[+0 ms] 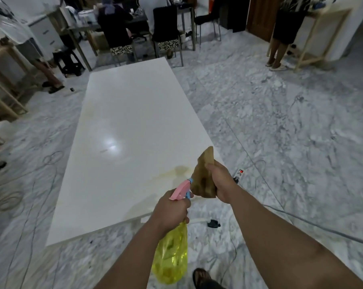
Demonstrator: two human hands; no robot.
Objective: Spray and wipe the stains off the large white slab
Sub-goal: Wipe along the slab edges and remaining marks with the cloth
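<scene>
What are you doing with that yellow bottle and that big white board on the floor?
A person is cleaning the large white slab lying on the marble floor. The left hand grips a yellow plastic spray bottle with a pink trigger head, its nozzle aimed at a yellowish-brown stain near the slab's close edge. The right hand holds a crumpled brown cloth above that spot. The stain is not yet wiped.

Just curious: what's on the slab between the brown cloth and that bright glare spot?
In the head view, mostly bare white slab, apart from a yellowish stain near the brown cloth and a small dark mark beside the glare spot.
</scene>
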